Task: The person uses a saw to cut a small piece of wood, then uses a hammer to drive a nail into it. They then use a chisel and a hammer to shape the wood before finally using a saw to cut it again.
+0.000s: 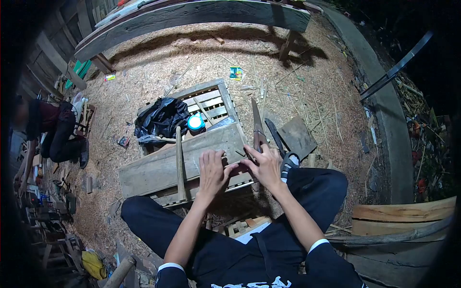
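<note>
My left hand [211,172] is over the near edge of a worn wooden board [158,165], its fingers bent and its thumb pointing right. Opposite it, my right hand [265,168] has its thumb and fingers drawn together, the two thumbs almost meeting. Anything pinched between them is too small to make out. Just beyond my right fingers lies a long-bladed knife [258,120], pointing away from me. To its right is a dark, flat, narrow piece [274,135]. A wooden stick [180,165] lies across the board, left of my left hand.
A black plastic bag [165,120] and a white-topped, blue-rimmed container [195,122] sit on the slatted wooden stand [225,98]. Beyond is a long wooden bench [201,17]. Another person [60,127] crouches at left. Shavings and thin strips cover the ground; planks [403,218] stand at right.
</note>
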{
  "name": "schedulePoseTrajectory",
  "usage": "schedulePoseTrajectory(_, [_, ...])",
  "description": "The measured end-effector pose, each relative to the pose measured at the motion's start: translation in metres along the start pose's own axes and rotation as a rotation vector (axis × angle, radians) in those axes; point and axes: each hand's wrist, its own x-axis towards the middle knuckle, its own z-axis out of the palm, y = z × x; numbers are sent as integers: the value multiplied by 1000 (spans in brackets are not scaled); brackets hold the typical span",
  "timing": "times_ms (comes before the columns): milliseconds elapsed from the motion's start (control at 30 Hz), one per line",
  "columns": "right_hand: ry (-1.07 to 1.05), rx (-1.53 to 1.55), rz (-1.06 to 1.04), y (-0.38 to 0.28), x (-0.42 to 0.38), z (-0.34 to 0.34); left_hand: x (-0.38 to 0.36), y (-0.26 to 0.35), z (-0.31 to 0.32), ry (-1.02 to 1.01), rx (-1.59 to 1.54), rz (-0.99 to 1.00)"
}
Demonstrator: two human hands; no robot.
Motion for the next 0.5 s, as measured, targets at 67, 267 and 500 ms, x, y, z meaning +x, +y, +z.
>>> schedulePoseTrajectory(67, [18, 2, 0, 2, 6, 4, 6, -4, 0, 7, 9, 12])
schedulePoseTrajectory(267, [134, 62, 119, 9, 19, 1, 26, -21, -2, 54, 44, -8])
schedulePoseTrajectory(500, [285, 172, 176, 0, 14, -4, 22, -22, -4, 76, -28, -9])
